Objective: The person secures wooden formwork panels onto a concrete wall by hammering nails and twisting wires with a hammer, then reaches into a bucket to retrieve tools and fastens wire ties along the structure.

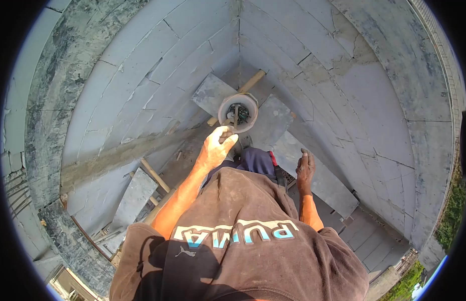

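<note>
Below the corner of the block walls stands a pale bucket (pixel 252 110) with dark items and a tool handle (pixel 236 114) inside. My left hand (pixel 220 145) is at the bucket's near rim, its fingers curled together by the lower end of the handle; what they hold is too small to make out. Off to the right, my right hand (pixel 305 168) hangs over a grey board (pixel 320 183), fingers held close together and nothing visible in them.
Grey block walls (pixel 157 75) meet ahead. Boards (pixel 273 118) lie around the bucket, near a round wooden pole (pixel 253 80). More poles (pixel 155 175) and a board (pixel 135 195) are at lower left. Greenery (pixel 451 210) shows at far right.
</note>
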The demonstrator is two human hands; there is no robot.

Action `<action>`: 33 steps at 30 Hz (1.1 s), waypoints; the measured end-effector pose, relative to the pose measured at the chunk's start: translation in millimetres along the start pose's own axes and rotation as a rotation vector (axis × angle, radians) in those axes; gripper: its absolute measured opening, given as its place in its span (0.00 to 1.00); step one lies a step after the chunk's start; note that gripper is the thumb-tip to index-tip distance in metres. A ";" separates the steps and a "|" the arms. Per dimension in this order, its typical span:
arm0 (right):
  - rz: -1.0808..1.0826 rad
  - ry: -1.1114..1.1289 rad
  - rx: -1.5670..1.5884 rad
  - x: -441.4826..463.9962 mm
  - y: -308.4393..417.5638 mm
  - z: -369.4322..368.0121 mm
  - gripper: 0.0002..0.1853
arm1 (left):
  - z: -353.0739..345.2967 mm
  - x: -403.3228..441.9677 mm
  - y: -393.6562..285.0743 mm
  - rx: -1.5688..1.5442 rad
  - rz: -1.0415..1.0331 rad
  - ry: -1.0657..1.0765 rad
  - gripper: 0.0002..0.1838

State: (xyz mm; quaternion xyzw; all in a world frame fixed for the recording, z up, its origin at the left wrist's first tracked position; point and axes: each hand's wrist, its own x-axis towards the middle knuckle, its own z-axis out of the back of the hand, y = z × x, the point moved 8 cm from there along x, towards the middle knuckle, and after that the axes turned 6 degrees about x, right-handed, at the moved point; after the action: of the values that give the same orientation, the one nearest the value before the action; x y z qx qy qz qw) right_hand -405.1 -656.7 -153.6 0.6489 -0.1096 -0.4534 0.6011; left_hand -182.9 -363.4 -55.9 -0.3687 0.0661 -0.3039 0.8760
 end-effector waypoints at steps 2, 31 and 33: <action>0.012 0.138 -0.110 -17.7 12.3 -14.0 0.19 | -25.7 13.2 -26.8 -0.049 -0.112 0.077 0.13; 0.999 1.067 -0.773 77.6 283.5 -270.7 0.08 | 68.4 37.5 91.4 -0.183 0.760 -0.204 0.20; 1.088 1.259 -0.619 58.9 302.9 -317.0 0.08 | 84.2 77.4 53.2 -0.204 0.680 -0.229 0.20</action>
State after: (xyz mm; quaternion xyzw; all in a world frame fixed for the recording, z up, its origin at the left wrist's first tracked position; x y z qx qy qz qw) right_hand -21.5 -558.1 43.5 0.4444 0.0757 0.3266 0.8307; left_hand -66.2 -328.4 -23.4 -0.4425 0.1165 0.0559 0.8874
